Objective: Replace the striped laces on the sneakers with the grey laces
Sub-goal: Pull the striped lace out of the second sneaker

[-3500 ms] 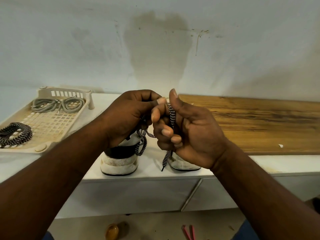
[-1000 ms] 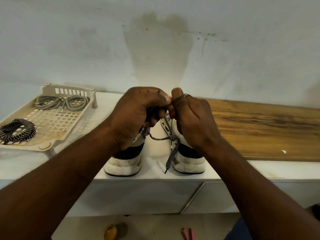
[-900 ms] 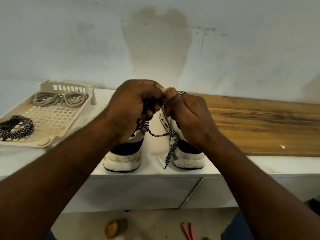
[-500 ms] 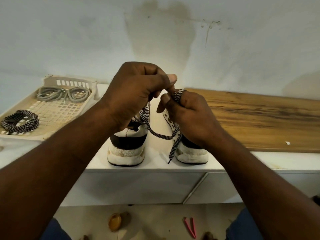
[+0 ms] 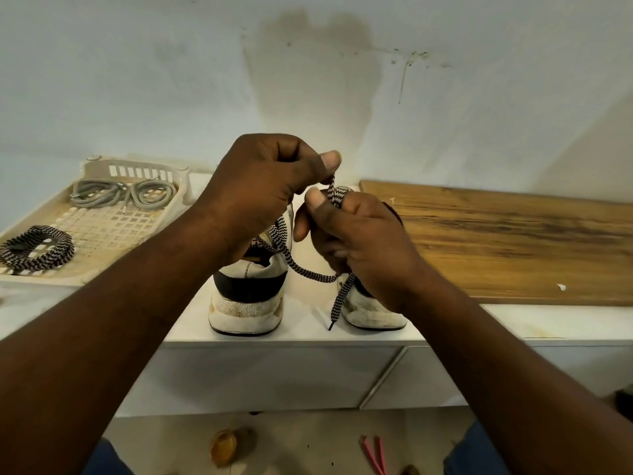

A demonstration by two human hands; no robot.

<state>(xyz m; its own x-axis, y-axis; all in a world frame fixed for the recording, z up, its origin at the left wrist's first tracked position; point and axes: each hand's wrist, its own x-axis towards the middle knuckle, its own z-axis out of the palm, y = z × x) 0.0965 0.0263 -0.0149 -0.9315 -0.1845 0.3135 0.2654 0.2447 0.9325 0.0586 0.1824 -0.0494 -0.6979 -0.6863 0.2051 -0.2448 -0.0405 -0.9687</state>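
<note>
Both hands hover above the sneakers (image 5: 246, 296) on the white counter (image 5: 301, 335). The left hand (image 5: 270, 186) pinches the striped lace (image 5: 308, 270) between thumb and forefinger; the right hand (image 5: 352, 241) is curled, the same lace looped over its fingers. I'd say it is being wound into a coil. It looks soft, light and limp, its tip dangling by a heel, so best pinched near the free end and kept taut. The grey laces (image 5: 123, 193) lie in the tray (image 5: 137, 162), near another coiled striped lace (image 5: 37, 248).

Both hands (image 5: 274, 190) on striped lace (image 5: 310, 270) above sneakers (image 5: 246, 296)
</note>
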